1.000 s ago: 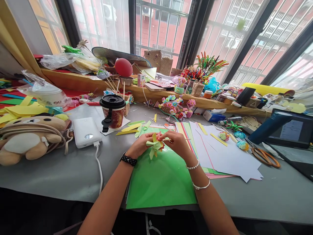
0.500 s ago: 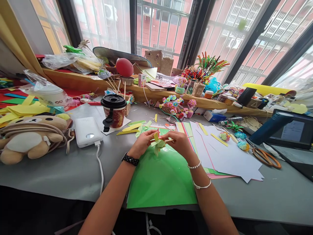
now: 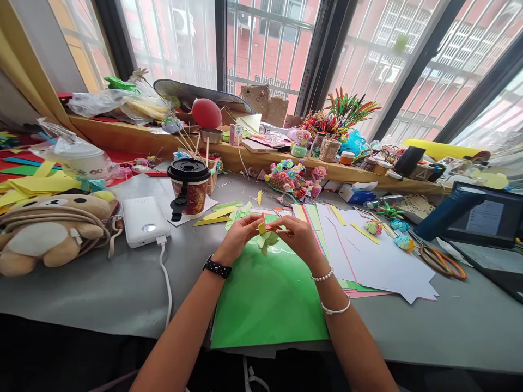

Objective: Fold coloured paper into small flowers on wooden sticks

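Over the green sheet (image 3: pixel 269 305), my two hands meet at a small paper craft piece (image 3: pixel 267 240) with pale green leaf-like folds and a yellow strip (image 3: pixel 262 228). My left hand (image 3: pixel 242 235) pinches its yellow and pink part from the left side. Fingers of my right hand (image 3: pixel 299 238) are closed at its upper right edge, and a thin stick appears to poke out past them to the right. The fingertips partly cover the piece, so its exact shape is hard to make out. Behind my left hand lie cut green paper strips (image 3: pixel 240 213).
A lidded paper cup (image 3: pixel 190 190), a white power bank (image 3: pixel 145 220) and a plush bear (image 3: pixel 51 234) stand to the left. White sheets (image 3: pixel 371 261), scissors (image 3: pixel 443 262) and a laptop (image 3: pixel 490 218) are on the right. Pipe-cleaner flowers (image 3: pixel 288 175) sit at the back.
The fingers of my right hand have moved slightly left, closer to my left fingertips. The paper piece has turned a little, and its green folds show less.
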### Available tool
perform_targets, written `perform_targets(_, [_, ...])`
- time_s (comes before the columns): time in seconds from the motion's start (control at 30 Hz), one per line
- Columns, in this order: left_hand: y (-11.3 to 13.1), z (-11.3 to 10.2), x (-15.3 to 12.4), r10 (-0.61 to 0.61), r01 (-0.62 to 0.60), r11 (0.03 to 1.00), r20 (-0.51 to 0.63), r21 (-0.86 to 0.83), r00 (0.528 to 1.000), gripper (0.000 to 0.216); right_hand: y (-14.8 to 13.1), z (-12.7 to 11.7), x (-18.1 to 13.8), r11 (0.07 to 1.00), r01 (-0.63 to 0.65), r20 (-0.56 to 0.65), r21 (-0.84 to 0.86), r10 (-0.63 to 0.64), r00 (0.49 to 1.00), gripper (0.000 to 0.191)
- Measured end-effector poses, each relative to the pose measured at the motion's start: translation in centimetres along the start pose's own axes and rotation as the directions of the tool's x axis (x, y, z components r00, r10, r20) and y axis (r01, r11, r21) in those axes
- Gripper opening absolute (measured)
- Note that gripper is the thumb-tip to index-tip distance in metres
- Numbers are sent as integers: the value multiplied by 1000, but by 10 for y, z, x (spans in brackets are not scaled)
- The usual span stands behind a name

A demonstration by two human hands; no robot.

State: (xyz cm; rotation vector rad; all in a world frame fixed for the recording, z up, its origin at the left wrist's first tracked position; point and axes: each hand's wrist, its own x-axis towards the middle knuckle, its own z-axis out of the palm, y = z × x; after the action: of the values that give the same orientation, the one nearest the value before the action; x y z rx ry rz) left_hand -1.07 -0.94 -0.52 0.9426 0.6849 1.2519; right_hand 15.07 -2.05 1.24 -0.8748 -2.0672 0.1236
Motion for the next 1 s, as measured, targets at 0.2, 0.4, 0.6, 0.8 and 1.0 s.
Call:
perform_targets(0.2, [-1, 2, -2, 232, -231, 963, 10, 136, 973, 19, 4, -4, 1, 987, -143, -105, -70, 135, 985, 13])
perform_targets(0.4, [-7, 2, -1, 476, -473, 833, 65, 287, 877, 10, 0, -5, 3, 978, -209, -221, 1, 204, 954, 20])
perform_targets(0.6, [-10, 6, -4, 516, -532, 767, 148, 360, 844, 9, 0, 3, 4, 974, -225, -122, 19, 226, 967, 18])
perform_targets(0.8, [-5, 6, -4, 367, -363, 885, 43, 290, 929, 28, 1, 5, 4, 980, -183, -176, 76, 194, 965, 13])
perform_targets(1.0, [-5, 3, -1, 148, -148, 981, 8, 129, 989, 58, 0, 7, 2, 998, -16, -172, 69, 28, 985, 10])
